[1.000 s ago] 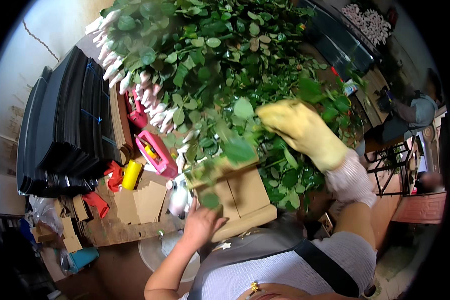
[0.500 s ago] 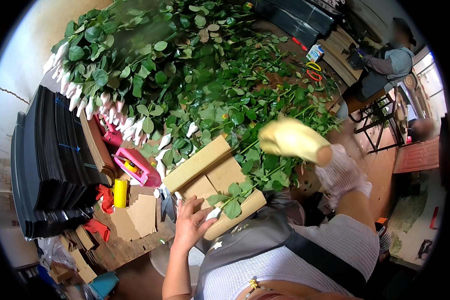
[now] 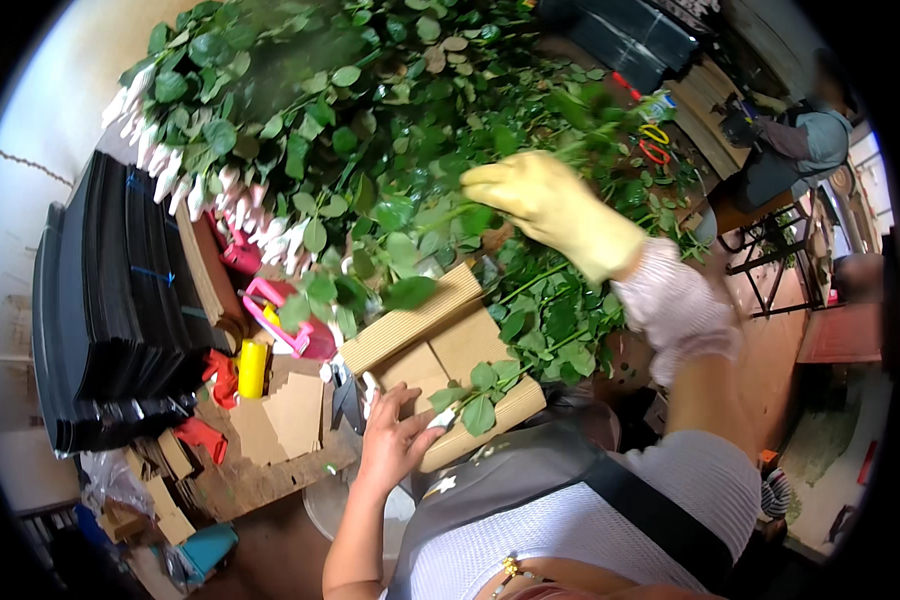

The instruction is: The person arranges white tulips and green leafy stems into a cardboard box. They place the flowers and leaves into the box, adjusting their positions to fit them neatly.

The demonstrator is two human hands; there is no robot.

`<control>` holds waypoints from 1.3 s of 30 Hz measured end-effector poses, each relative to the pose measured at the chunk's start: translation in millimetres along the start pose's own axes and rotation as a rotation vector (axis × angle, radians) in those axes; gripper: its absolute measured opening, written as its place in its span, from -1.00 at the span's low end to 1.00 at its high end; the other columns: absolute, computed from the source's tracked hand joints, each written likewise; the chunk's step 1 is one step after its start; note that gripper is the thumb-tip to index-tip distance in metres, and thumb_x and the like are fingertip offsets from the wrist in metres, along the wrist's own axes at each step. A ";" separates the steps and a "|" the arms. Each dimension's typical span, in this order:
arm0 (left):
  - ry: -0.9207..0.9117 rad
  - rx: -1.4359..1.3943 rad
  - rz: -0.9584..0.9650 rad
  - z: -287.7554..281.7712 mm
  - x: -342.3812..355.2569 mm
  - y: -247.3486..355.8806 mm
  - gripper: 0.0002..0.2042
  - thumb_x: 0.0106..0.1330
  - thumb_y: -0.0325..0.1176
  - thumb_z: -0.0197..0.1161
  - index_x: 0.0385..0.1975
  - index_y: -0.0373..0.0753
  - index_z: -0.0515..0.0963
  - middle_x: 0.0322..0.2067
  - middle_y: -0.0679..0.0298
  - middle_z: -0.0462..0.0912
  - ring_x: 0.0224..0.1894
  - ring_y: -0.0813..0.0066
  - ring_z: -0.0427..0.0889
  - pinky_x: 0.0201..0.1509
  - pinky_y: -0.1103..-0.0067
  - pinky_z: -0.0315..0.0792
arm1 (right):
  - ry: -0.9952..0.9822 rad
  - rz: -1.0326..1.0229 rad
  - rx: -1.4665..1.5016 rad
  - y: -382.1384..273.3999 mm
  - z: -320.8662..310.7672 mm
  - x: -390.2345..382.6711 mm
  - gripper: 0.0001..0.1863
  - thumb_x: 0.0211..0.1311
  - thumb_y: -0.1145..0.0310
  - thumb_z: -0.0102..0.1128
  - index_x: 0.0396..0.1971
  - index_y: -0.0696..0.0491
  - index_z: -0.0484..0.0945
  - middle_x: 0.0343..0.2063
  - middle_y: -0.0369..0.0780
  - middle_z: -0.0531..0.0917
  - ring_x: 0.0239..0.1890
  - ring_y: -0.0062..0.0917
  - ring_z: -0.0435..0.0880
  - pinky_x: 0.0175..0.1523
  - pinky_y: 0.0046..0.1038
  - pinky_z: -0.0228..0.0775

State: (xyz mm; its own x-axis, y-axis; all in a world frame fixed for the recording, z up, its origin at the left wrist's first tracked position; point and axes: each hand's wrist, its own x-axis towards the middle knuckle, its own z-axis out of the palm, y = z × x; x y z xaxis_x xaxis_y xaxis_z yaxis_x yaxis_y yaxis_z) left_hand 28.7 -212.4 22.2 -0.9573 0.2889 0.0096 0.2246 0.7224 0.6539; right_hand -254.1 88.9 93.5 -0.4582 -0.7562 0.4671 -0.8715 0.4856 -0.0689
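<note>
My left hand [image 3: 395, 432] lies at the left end of a corrugated cardboard wrap [image 3: 410, 320], its thumb and fingers closed around the white-covered head of a leafy rose [image 3: 478, 412]. That rose's stem runs to the right along the wrap's near flap. Over the greenery, my right hand [image 3: 550, 205], in a pale yellow glove, pinches the green stem of another rose [image 3: 402, 290]. Its blurred leaves hang left of the glove, above the far flap. Grey-handled scissors [image 3: 346, 400] lie beside my left hand.
A big heap of leafy roses [image 3: 370, 130] with white-covered heads fills the table's far side. Black sheets [image 3: 120, 300] are stacked left. Nearby are a pink tape dispenser [image 3: 305, 325], a yellow roll [image 3: 253, 368] and cardboard pieces [image 3: 292, 415]. Another person [image 3: 810, 140] sits at far right.
My gloved right hand has swung left and away from me over the heap, and a rose now shows in it. My left hand stays on the wrap. The whole view has shifted slightly.
</note>
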 end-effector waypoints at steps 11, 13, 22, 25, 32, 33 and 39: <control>0.196 -0.323 -0.175 15.9 -8.6 -12.6 0.01 -0.10 -0.08 0.71 0.43 -0.14 0.34 0.11 0.17 0.73 0.28 0.06 0.58 0.56 0.11 0.16 | -0.508 0.296 0.417 -22.8 -72.7 -128.8 -0.71 0.07 0.59 0.33 -0.16 0.06 0.67 -0.18 -0.13 0.74 -0.12 -0.14 0.73 -0.03 -0.16 0.57; 0.158 -0.223 -0.090 13.8 -8.0 -15.6 -0.13 -0.07 -0.08 0.68 0.35 -0.09 0.48 0.10 0.23 0.74 0.28 0.10 0.58 0.56 0.08 0.15 | -0.452 0.282 0.347 -28.9 -53.5 -148.8 -0.77 0.08 0.51 0.39 -0.22 0.06 0.68 -0.30 -0.13 0.73 -0.17 -0.13 0.71 -0.07 -0.16 0.56; 0.037 -0.063 -0.063 9.3 -6.3 -12.1 -0.39 0.04 -0.04 0.60 0.14 -0.06 0.69 0.13 0.26 0.73 0.35 0.07 0.51 0.54 0.04 0.15 | -0.736 0.427 0.176 -21.9 -75.1 -68.3 -0.73 0.31 0.22 0.30 -0.08 0.02 0.69 -0.16 -0.09 0.72 -0.06 -0.11 0.69 0.05 -0.20 0.55; 0.005 -0.048 -0.082 4.6 -4.2 -8.3 -0.39 0.00 -0.05 0.62 0.13 -0.05 0.71 0.13 0.29 0.73 0.34 0.09 0.52 0.53 0.02 0.14 | -0.321 0.354 0.114 15.5 -7.3 -6.8 -0.75 0.42 0.20 0.13 -0.20 0.07 0.64 -0.19 -0.08 0.71 -0.09 -0.12 0.68 0.05 -0.15 0.54; -0.042 -0.021 -0.088 1.0 3.5 -7.0 -0.41 -0.01 -0.07 0.65 0.11 -0.02 0.72 0.14 0.35 0.73 0.30 0.17 0.55 0.54 0.00 0.13 | -0.587 0.542 -0.464 100.2 198.2 38.5 -0.67 0.22 0.35 0.32 0.00 -0.06 0.75 0.05 -0.24 0.75 0.02 -0.33 0.75 0.08 -0.24 0.56; -0.062 -0.026 -0.034 0.9 16.3 -6.4 -0.41 -0.02 -0.07 0.65 0.09 -0.02 0.73 0.13 0.36 0.74 0.29 0.17 0.56 0.54 -0.01 0.13 | -0.644 0.783 -0.561 125.4 233.2 14.6 -0.67 0.21 0.34 0.34 -0.01 -0.07 0.75 0.07 -0.24 0.74 0.05 -0.34 0.73 0.12 -0.24 0.53; -0.007 -0.026 -0.105 2.2 -0.7 -5.2 -0.41 -0.03 -0.08 0.66 0.09 -0.01 0.73 0.11 0.35 0.75 0.28 0.14 0.56 0.52 -0.03 0.15 | -0.536 0.382 -0.222 56.3 116.4 81.0 -0.77 0.11 0.36 0.30 -0.22 0.03 0.76 0.12 -0.13 0.70 0.22 -0.30 0.63 0.28 -0.23 0.42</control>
State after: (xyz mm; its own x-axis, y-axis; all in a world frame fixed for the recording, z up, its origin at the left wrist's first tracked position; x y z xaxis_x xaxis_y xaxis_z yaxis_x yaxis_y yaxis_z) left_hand 28.6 -215.0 17.1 -0.9741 0.2166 -0.0650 0.1182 0.7327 0.6702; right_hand -360.7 3.9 24.9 -0.7988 -0.5988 -0.0582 -0.6016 0.7960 0.0665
